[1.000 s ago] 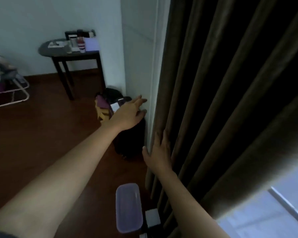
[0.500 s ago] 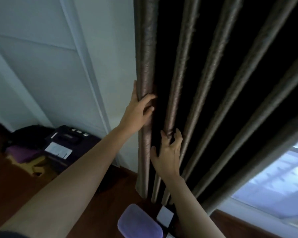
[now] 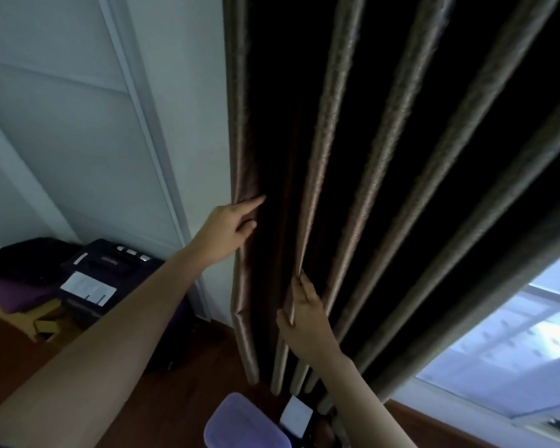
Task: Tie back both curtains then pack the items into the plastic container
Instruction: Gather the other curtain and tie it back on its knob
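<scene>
Head view looks down a dark brown curtain (image 3: 392, 140) that hangs in deep vertical folds across the right of the room, its hem just above a reddish wooden floor (image 3: 20, 350). The left hand (image 3: 230, 227) grips the outermost fold at the curtain's left edge, fingers curled around the fabric and the index finger stretched over it. Lower and to the right, the right hand (image 3: 307, 318) pinches the next fold between thumb and fingers. The plastic container (image 3: 243, 425), with a translucent purple lid on it, lies on the floor at the bottom edge of the view, just below the curtain's hem, and a small white box (image 3: 296, 415) sits just beside it on the right. A pale panelled wall (image 3: 78, 140) fills the left side. At its foot stands a dark case (image 3: 110, 263) with a white paper (image 3: 88, 287) on top. Daylight comes through a window (image 3: 514, 350) at the lower right, beyond the curtain's edge.
</scene>
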{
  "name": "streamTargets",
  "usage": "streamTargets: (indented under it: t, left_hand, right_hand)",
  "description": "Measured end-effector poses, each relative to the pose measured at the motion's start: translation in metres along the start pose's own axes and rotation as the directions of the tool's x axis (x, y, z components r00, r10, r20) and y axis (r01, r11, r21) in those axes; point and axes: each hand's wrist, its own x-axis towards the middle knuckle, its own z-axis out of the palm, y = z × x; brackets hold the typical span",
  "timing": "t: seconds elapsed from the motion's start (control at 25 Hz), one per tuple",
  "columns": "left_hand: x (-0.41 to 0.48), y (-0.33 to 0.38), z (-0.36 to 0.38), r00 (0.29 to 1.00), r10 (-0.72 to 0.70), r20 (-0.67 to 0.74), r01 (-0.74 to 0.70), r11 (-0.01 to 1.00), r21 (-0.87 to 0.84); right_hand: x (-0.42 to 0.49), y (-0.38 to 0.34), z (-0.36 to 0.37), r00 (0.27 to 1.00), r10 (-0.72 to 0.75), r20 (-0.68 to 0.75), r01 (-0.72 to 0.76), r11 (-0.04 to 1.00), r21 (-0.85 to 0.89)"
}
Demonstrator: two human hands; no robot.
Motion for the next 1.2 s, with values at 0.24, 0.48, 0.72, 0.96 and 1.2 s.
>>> streamTargets:
  t: [0.24,0.48,0.72,0.96,1.2]
  left_hand:
    - [0.029,0.017,-0.033,0.966,0.252,-0.049,-0.256,0.961,-0.101]
    - [0.042,0.027,-0.043,0.957,0.269,0.112,-0.264,0.963,-0.060]
    - [0.040,0.036,-0.031,0.953,0.241,0.185,-0.207,0.961,-0.186]
    - [0.036,0.052,-0.018,0.945,0.228,0.234,-0.181,0.962,-0.207]
    - [0.032,0.069,-0.013,0.935,0.215,0.282,-0.143,0.956,-0.256]
  right_hand:
    - [0.021,-0.036,-0.009,0.973,-0.006,-0.231,-0.004,0.999,-0.042]
    - [0.048,-0.067,-0.028,0.912,0.011,-0.409,-0.047,0.996,-0.079]
    - [0.028,-0.041,-0.004,0.981,0.042,-0.191,-0.068,0.989,-0.132]
    - [0.021,-0.015,0.010,0.998,0.047,0.045,-0.039,0.985,-0.167]
    - [0.018,-0.005,0.017,0.996,0.007,0.086,0.008,0.985,-0.174]
